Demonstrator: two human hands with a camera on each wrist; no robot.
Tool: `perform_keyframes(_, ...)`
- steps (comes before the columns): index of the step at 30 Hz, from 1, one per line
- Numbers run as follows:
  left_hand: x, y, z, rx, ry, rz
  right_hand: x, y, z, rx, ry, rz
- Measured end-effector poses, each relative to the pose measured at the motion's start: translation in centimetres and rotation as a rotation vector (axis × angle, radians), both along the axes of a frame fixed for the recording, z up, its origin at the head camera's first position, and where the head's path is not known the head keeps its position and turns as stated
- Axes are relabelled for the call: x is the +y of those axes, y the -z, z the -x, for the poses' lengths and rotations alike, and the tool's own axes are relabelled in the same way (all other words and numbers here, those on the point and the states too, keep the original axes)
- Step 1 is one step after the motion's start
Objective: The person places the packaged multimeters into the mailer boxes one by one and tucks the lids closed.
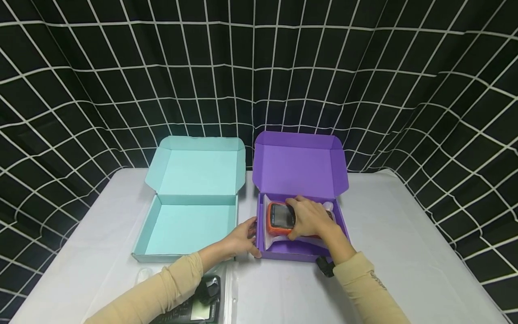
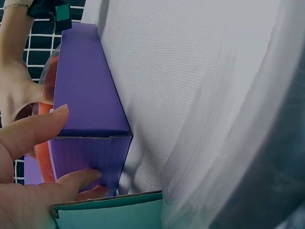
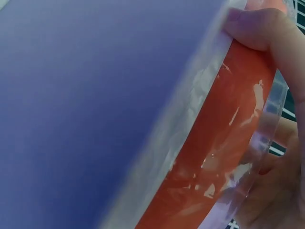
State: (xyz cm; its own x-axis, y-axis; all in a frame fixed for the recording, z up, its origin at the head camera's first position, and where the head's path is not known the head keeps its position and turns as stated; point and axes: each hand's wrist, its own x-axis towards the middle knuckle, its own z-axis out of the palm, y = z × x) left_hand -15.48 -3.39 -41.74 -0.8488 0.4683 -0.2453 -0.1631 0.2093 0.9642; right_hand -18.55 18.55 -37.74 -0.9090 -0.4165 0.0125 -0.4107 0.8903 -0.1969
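My right hand (image 1: 310, 217) grips an orange-cased device with a grey screen (image 1: 282, 215), thumb on its near side and fingers over the far side. In the right wrist view, clear plastic wraps the orange case (image 3: 205, 143). The device is within the open purple box (image 1: 301, 256); whether it touches the bottom cannot be seen. My left hand (image 1: 239, 240) touches the box's front left corner from outside. The left wrist view shows its thumb (image 2: 40, 126) at the front wall's upper edge and its fingers (image 2: 81, 180) against the side wall.
A light teal box (image 1: 190, 229) stands open on the left, its lid (image 1: 198, 168) raised. A clear bag with a dark keypad device (image 1: 200, 310) lies under my left forearm. White cloth (image 1: 404, 252) covers the table; a black gridded curtain (image 1: 252, 81) hangs behind.
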Motion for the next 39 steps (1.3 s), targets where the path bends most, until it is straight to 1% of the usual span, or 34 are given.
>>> perform_keyframes(6,0.0,-0.1,-0.1,0.003,-0.005,0.008,-0.1,0.4,0.1,-0.008,-0.003,-0.016)
perform_keyframes(13,0.0,-0.1,0.0,-0.005,-0.003,-0.010,-0.1,0.9,0.2,-0.020,0.001,-0.026)
perform_keyframes(24,0.0,-0.2,-0.1,0.001,-0.001,-0.029,0.0,1.6,0.4,-0.017,-0.004,-0.038)
perform_keyframes(32,0.0,-0.3,-0.2,0.003,-0.003,-0.017,0.1,1.9,0.4,-0.013,-0.008,-0.034)
perform_keyframes(39,0.1,-0.1,0.0,-0.005,0.002,-0.009,0.1,2.1,0.4,-0.022,0.001,-0.033)
